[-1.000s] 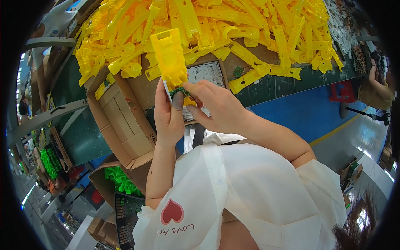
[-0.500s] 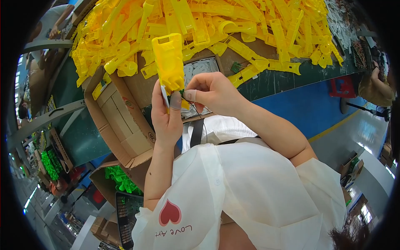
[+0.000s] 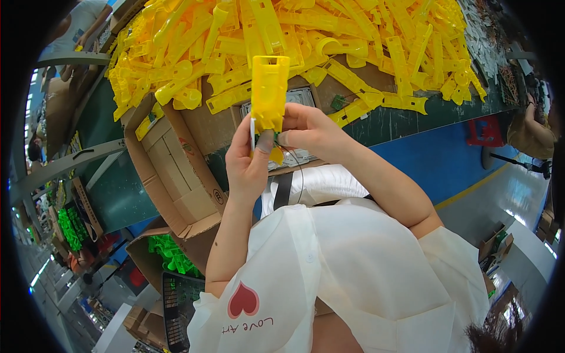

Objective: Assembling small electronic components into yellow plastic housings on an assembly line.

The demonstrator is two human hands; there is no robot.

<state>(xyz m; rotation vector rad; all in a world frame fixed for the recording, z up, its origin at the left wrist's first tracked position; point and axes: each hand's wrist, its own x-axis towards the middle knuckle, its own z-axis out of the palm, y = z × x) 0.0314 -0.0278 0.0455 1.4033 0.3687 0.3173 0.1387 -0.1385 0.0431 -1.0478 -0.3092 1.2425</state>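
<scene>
Left hand (image 3: 249,163) has its grip clamped on yellow casing (image 3: 269,88), right of cardboard box (image 3: 195,157); right hand (image 3: 318,134) at green board (image 3: 276,137), can't tell its grip. Looks like board seating; next calls for steady casing, dark wire (image 3: 302,176) clear.

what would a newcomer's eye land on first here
The heap of bright yellow plastic parts spreading across the top comes first. Just below it, near the middle, the left hand holds a yellow casing, with the right hand at its lower end. Bright green parts also stand out at lower left, beside the left forearm.
</scene>
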